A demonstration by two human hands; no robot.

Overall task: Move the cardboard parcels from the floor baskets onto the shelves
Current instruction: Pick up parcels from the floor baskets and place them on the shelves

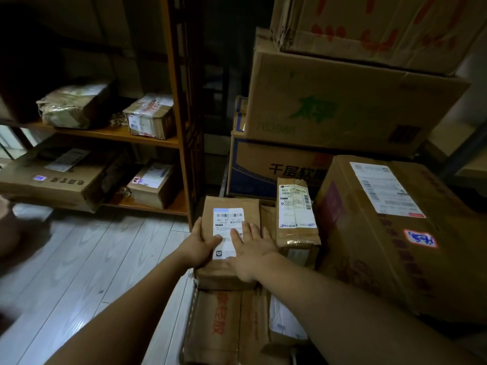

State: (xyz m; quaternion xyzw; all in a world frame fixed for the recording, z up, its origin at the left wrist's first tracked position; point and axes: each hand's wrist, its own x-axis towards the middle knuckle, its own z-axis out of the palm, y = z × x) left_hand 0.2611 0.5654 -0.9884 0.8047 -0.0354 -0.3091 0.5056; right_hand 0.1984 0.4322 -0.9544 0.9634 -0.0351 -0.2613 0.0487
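Observation:
A brown cardboard parcel (232, 206) with a white shipping label lies on top of other parcels in a floor basket (191, 301) at bottom centre. My left hand (201, 246) grips its left edge, thumb on the label. My right hand (251, 248) lies flat on its top right, fingers spread. Beside it a second small parcel (296, 219) stands upright. The wooden shelf unit (181, 143) stands to the left, with two parcels (151, 115) on the upper board and two on the lower one.
Large cartons (355, 106) are stacked at the back right, and a big box (395, 227) with a label sits right of the basket. Pale plank floor (92, 259) stretches left. A blurred shape shows at the far left edge.

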